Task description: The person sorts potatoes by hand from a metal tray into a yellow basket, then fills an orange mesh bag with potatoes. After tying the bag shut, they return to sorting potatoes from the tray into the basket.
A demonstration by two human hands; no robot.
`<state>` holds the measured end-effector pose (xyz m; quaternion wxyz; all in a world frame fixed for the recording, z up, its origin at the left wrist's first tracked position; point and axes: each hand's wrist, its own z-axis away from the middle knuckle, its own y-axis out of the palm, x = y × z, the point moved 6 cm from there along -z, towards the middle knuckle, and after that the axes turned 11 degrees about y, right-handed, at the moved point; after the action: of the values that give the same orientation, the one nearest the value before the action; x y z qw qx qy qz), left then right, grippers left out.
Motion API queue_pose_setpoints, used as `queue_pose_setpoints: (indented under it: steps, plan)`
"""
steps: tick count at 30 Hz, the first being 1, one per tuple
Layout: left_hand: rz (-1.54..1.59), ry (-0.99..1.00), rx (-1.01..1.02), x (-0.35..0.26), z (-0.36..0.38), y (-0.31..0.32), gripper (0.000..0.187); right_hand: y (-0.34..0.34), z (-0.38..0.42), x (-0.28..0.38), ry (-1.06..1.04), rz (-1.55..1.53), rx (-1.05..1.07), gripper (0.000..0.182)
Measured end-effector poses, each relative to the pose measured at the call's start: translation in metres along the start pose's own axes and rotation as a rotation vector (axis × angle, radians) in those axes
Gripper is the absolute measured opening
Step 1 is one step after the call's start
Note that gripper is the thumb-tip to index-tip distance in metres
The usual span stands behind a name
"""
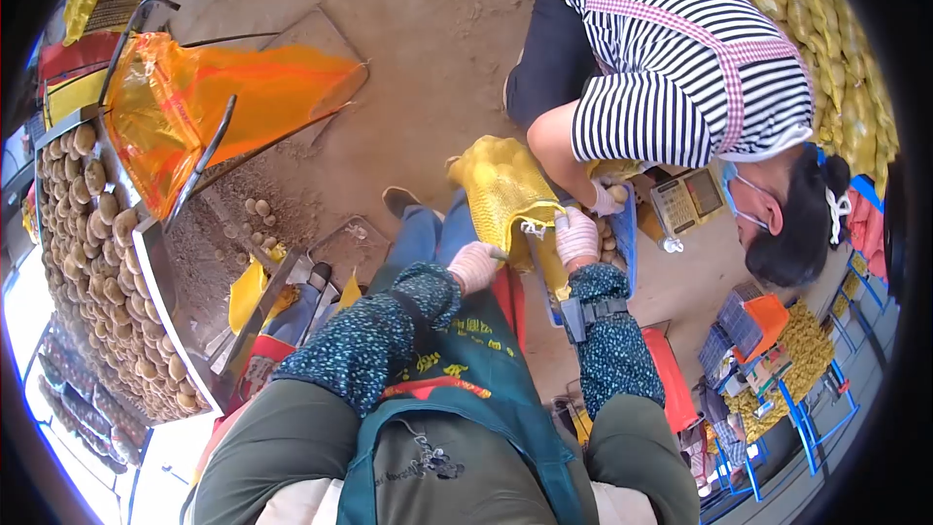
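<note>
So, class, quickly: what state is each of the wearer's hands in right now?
Left hand: fingers beside the yellow mesh bag; grip cannot be told.
Right hand: closed on the bag's rim.

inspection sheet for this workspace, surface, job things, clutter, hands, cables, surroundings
surface: brown floor, gritty, with loose soil at left
job's things: bulging yellow mesh bag; blue crate with potatoes, beside it
clutter: loose potatoes on the soil
grippers: gloved right hand grips the bag's rim; gloved left hand is at its near side, grip unclear
cables: nothing seen
surroundings: co-worker bent over the crate, digital scale next to it; orange bag and potato-covered table at left; stacked mesh bags at far right
</note>
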<state>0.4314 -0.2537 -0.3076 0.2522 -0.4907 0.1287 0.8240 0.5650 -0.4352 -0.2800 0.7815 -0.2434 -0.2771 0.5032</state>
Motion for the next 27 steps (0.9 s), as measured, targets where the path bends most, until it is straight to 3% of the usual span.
queue_pose_setpoints:
  steps: [2, 3, 6, 8, 10, 11, 12, 14, 16, 19, 20, 22, 23, 24, 25, 26, 27]
  plan:
    - [0.083, -0.235, 0.059, 0.012, -0.023, 0.018, 0.027, 0.002, -0.029, -0.023, -0.012, -0.048, -0.148, 0.033]
    - [-0.165, -0.078, 0.123, 0.022, -0.037, 0.031, 0.024, 0.006, -0.043, -0.034, 0.065, 0.106, -0.160, 0.035]
    - [-0.011, -0.200, 0.262, 0.193, -0.085, 0.137, 0.029, 0.034, -0.076, -0.071, 0.216, 0.316, -0.078, 0.036]
    - [-0.082, -0.377, 0.446, 0.121, -0.085, 0.087, 0.031, 0.041, -0.091, -0.074, 0.320, 0.442, -0.089, 0.035]
    - [-0.047, -0.430, 0.572, 0.108, -0.095, 0.086, 0.036, 0.055, -0.108, -0.092, 0.387, 0.369, -0.022, 0.037]
    - [-0.198, -0.223, 0.583, 0.098, -0.099, 0.086, 0.044, 0.054, -0.111, -0.097, 0.416, 0.326, 0.006, 0.040]
    - [-0.188, -0.228, 0.584, 0.102, -0.097, 0.092, 0.044, 0.061, -0.116, -0.106, 0.417, 0.333, 0.014, 0.040]
    - [-0.004, -0.069, 0.380, 0.090, -0.103, 0.092, 0.048, 0.069, -0.131, -0.138, 0.413, 0.450, -0.084, 0.048]
    - [-0.007, -0.123, 0.422, 0.064, -0.096, 0.067, 0.050, 0.076, -0.120, -0.141, 0.271, 0.370, 0.032, 0.049]
    - [0.064, -0.161, 0.406, 0.033, -0.078, 0.023, 0.050, 0.070, -0.096, -0.126, 0.354, 0.512, 0.092, 0.050]
    - [0.071, -0.166, 0.390, 0.028, -0.067, 0.011, 0.050, 0.066, -0.085, -0.115, 0.296, 0.571, 0.050, 0.049]
    - [0.111, -0.112, 0.124, 0.018, -0.044, -0.030, 0.047, 0.058, -0.060, -0.092, 0.160, 0.679, -0.049, 0.048]
    - [-0.122, 0.070, 0.082, 0.024, -0.028, -0.041, 0.042, 0.064, -0.050, -0.094, 0.176, 0.612, 0.028, 0.047]
    - [-0.216, 0.032, 0.171, 0.032, -0.015, -0.051, 0.038, 0.079, -0.045, -0.093, 0.160, 0.532, 0.103, 0.047]
    - [-0.165, -0.171, 0.018, 0.019, 0.010, -0.086, 0.036, 0.104, -0.045, -0.094, -0.160, 0.476, 0.469, 0.047]
    - [-0.214, -0.177, -0.086, 0.025, 0.028, -0.101, 0.037, 0.079, -0.020, -0.053, -0.476, 0.268, 0.143, 0.046]
    - [-0.146, -0.290, -0.130, 0.008, 0.050, -0.129, 0.039, 0.122, -0.053, -0.111, -0.448, 0.298, 0.010, 0.043]
